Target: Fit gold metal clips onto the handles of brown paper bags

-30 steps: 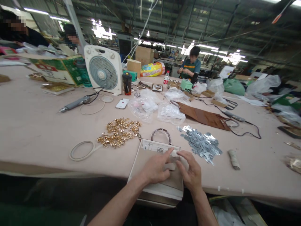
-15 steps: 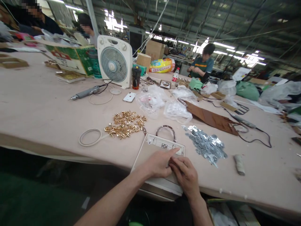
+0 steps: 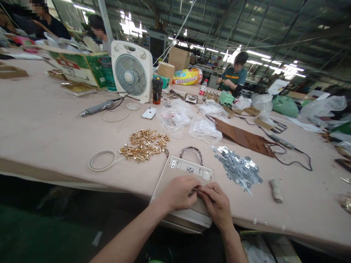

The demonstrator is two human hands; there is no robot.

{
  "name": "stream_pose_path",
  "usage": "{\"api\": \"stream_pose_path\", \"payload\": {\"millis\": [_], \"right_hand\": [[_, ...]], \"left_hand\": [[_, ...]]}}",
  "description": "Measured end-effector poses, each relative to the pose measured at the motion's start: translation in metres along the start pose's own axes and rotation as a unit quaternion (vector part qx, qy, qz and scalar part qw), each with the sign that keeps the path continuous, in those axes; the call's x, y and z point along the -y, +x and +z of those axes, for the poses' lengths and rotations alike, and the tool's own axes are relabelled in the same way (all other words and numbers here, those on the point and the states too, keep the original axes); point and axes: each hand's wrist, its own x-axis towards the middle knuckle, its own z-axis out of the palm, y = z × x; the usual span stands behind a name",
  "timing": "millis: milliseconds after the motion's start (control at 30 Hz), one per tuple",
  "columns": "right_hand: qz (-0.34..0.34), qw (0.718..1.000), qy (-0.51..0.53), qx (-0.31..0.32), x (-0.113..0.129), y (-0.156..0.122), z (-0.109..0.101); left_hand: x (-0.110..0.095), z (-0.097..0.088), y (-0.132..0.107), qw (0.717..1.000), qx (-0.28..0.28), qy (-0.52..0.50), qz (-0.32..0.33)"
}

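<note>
A beige handbag [image 3: 164, 179] lies at the table's front edge, its brown wrapped handle [image 3: 192, 149] pointing away from me. Over the bag, my left hand [image 3: 181, 191] is closed, thumb and fingers pinched together. My right hand [image 3: 216, 201] is closed too, its fingertips meeting the left ones. Whatever small thing sits between them is mostly covered by the fingers. Left of the bag is a heap of gold metal fittings [image 3: 145, 144]. To its right lies a pile of flat silver metal pieces [image 3: 238, 166].
A roll of white tape [image 3: 102, 160] lies at left, a wrapped roll [image 3: 275, 190] at right. Behind are a phone [image 3: 150, 113], plastic bags [image 3: 205, 129], a brown leather piece [image 3: 241, 137], a corded tool [image 3: 95, 108] and a fan [image 3: 131, 73]. A co-worker [image 3: 233, 75] sits across the table.
My left index finger was stretched out over the bag; now it is curled in and the left hand pinches against the right fingertips. The view has shifted slightly.
</note>
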Motion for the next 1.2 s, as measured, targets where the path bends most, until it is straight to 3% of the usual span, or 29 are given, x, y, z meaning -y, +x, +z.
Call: {"api": "stream_pose_path", "payload": {"millis": [200, 400, 567, 833, 1200], "right_hand": [[0.002, 1.0, -0.011, -0.021, 0.0, 0.001, -0.001], [-0.008, 1.0, -0.005, -0.004, -0.005, -0.002, 0.001], [-0.017, 1.0, -0.018, -0.012, -0.004, -0.002, 0.003], [-0.086, 0.992, -0.072, -0.064, -0.008, -0.011, 0.006], [-0.111, 0.988, -0.076, -0.082, -0.002, -0.005, 0.006]], "left_hand": [[0.006, -0.004, -0.001, 1.0, 0.009, 0.021, 0.018], [0.009, -0.003, -0.001, 0.999, 0.021, 0.041, 0.019], [0.01, -0.007, 0.003, 0.999, 0.038, 0.01, -0.016], [0.008, -0.014, 0.007, 0.986, 0.046, -0.132, -0.095], [0.003, -0.013, 0.006, 0.973, 0.033, -0.165, -0.157]]}}
